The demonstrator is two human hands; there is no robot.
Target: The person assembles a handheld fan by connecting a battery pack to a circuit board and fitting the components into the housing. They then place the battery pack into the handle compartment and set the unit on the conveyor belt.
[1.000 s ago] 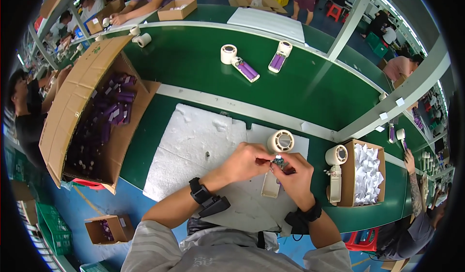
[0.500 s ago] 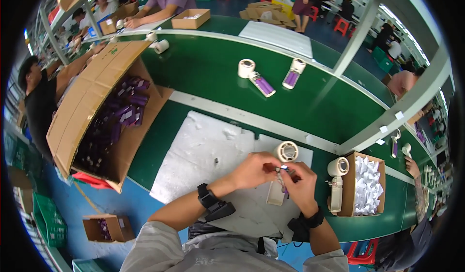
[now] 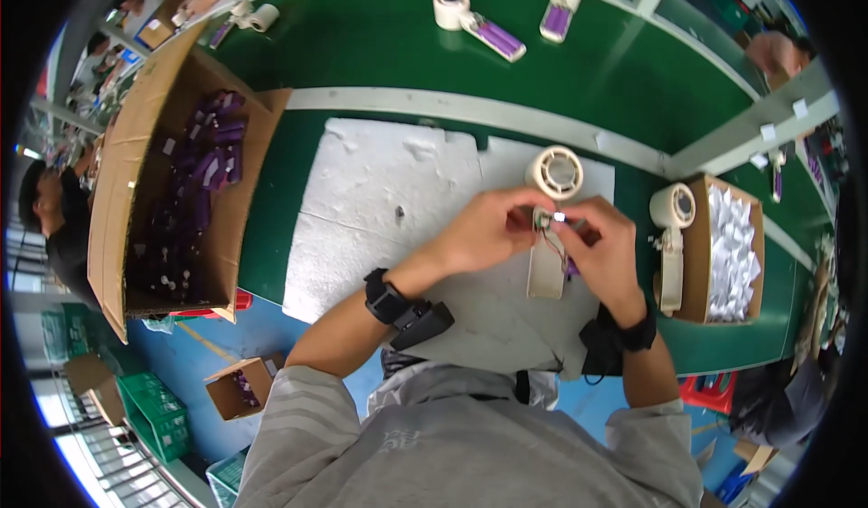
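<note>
A cream handheld fan with a round slotted head lies on the foam sheet in front of me. Its handle shell is opened and points toward me, with thin wires and a bit of green circuit board at the neck. My left hand is closed in a pinch at that neck. Thumb and fingertips of my right hand close on a small white connector right beside the left fingertips. A purple battery pack shows partly under my right hand, mostly hidden.
White foam sheets cover the bench. Left stands a large carton holding purple battery packs. To the right, another fan leans by a carton of white packets. Two fans with purple packs lie beyond the pale rail.
My view has tilted down and shifted, so the bench sits higher in the picture. Both hands stay pinched at the fan's neck; the small white connector remains between the fingertips.
</note>
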